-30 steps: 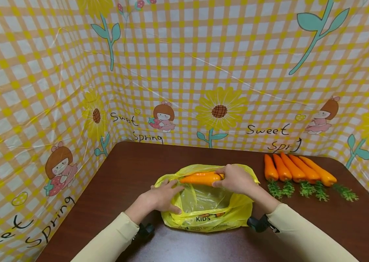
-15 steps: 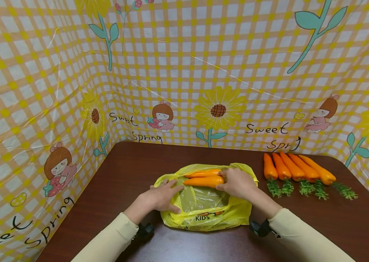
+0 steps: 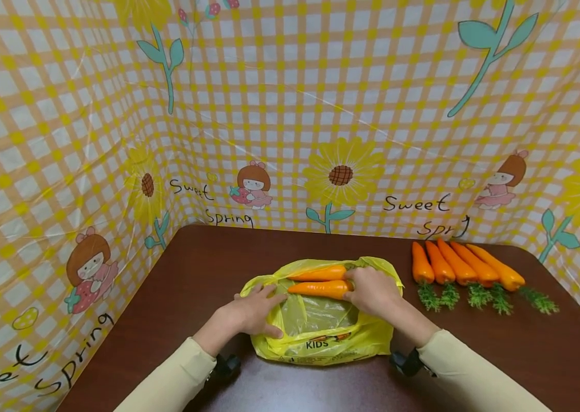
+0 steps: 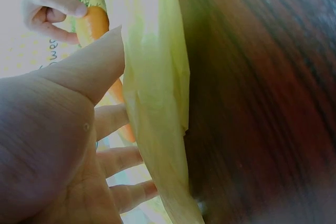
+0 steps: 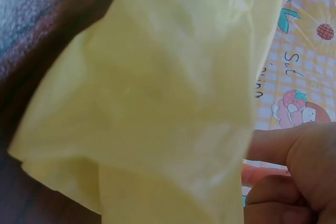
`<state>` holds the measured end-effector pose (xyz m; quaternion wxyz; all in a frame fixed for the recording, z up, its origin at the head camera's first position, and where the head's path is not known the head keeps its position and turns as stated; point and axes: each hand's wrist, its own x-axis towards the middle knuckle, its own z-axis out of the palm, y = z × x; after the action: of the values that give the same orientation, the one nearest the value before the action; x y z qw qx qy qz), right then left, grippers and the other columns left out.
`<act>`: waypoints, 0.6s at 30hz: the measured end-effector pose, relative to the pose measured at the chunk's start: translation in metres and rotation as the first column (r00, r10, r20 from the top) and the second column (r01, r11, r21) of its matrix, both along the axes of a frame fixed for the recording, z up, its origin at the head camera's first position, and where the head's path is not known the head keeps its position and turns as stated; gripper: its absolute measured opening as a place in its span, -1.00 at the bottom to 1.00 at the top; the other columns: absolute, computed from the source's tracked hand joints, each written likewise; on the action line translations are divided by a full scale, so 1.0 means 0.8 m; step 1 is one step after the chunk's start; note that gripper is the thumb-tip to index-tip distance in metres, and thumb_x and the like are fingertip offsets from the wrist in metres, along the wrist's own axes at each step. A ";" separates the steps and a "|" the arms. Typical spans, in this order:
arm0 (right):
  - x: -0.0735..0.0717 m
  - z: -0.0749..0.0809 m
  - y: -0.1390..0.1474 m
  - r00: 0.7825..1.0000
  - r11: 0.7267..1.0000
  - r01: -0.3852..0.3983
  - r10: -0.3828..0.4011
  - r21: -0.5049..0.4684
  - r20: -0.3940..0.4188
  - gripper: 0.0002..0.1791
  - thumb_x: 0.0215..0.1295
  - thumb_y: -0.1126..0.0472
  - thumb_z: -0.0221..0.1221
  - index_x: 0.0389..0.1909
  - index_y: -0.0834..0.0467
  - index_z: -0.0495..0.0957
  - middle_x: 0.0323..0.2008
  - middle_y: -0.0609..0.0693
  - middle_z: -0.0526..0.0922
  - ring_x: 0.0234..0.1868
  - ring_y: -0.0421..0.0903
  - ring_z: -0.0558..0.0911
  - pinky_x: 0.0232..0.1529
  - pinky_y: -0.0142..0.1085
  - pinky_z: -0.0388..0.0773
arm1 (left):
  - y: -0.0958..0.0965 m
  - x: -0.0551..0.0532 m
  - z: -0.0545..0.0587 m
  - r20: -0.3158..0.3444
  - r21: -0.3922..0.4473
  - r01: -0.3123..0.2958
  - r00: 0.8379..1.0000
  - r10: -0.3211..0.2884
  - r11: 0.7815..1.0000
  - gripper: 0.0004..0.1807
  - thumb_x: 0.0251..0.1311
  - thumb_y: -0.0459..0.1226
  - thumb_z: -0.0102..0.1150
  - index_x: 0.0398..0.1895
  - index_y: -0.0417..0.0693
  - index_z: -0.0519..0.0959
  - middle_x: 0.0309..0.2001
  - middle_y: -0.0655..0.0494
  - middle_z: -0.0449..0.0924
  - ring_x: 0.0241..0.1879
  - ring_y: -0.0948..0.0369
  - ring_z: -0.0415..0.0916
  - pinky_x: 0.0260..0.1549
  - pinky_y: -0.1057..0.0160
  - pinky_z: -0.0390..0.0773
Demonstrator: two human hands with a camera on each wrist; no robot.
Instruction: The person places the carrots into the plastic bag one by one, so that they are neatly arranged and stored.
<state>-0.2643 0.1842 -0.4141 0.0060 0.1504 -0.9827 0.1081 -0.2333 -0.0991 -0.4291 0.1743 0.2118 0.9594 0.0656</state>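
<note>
A yellow plastic bag [image 3: 344, 350] lies on the table with its mouth open upward. Inside, along its far side, are two orange carrots: a front carrot [image 3: 316, 289] and a rear carrot [image 3: 326, 273], tips to the left. My right hand [image 3: 374, 292] reaches into the bag's right part and pinches the front carrot by its thick, leafy end. The left wrist view also shows these right fingers [image 4: 65, 3] at the carrot [image 4: 93, 23]. With fingers spread, my left hand [image 3: 253, 312] rests on the bag's left rim. Yellow plastic [image 5: 157, 87] covers most of the right wrist view.
Several more carrots [image 3: 457, 266] with green tops lie side by side at the back right of the dark brown table [image 3: 207, 257]. A checked, flower-printed cloth [image 3: 279, 114] hangs behind the table and along its sides.
The right hand has shifted slightly nearer with the front carrot, and the rear carrot has come into fuller view behind it. The left hand stays at the bag's left rim.
</note>
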 end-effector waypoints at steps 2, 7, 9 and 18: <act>0.000 -0.001 0.001 1.000 1.000 -0.008 0.008 0.003 -0.012 -0.54 0.20 0.04 0.42 0.11 0.09 0.69 -0.05 0.10 0.75 -0.34 -0.01 0.68 -0.61 -0.25 0.41 | 0.000 0.001 0.000 -0.002 -0.007 0.002 1.000 -0.002 1.000 -0.08 0.18 0.21 0.31 0.57 0.27 0.19 0.62 0.04 -0.05 0.60 -0.10 -0.13 0.26 -0.48 0.18; -0.002 -0.001 0.004 1.000 1.000 -0.021 0.021 0.003 -0.024 -0.55 0.20 0.07 0.42 0.10 0.10 0.69 -0.05 0.10 0.76 -0.30 0.00 0.70 -0.60 -0.25 0.41 | 0.001 0.001 0.000 0.000 -0.005 0.010 1.000 -0.010 1.000 -0.08 0.19 0.21 0.30 0.58 0.26 0.18 0.62 0.03 -0.04 0.59 -0.11 -0.12 0.25 -0.49 0.19; -0.003 0.000 0.003 1.000 1.000 -0.022 0.021 -0.008 -0.023 -0.55 0.21 0.09 0.42 0.12 0.10 0.69 -0.04 0.11 0.75 -0.36 -0.04 0.67 -0.62 -0.27 0.37 | 0.001 0.000 0.001 -0.003 -0.002 0.006 1.000 -0.006 1.000 -0.08 0.19 0.21 0.31 0.57 0.25 0.19 0.62 0.02 -0.03 0.59 -0.12 -0.11 0.25 -0.49 0.19; 0.001 0.003 0.004 1.000 1.000 -0.006 0.006 -0.030 0.012 -0.57 0.23 0.12 0.39 0.13 0.09 0.69 -0.03 0.12 0.75 -0.55 -0.13 0.48 -0.68 -0.30 0.25 | 0.000 0.001 0.001 0.008 0.012 -0.001 1.000 0.001 1.000 -0.08 0.18 0.20 0.32 0.57 0.27 0.19 0.62 0.02 -0.05 0.59 -0.14 -0.12 0.25 -0.51 0.15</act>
<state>-0.2638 0.1874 -0.4115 0.0019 0.1525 -0.9805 0.1237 -0.2327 -0.0993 -0.4285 0.1768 0.2121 0.9584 0.0724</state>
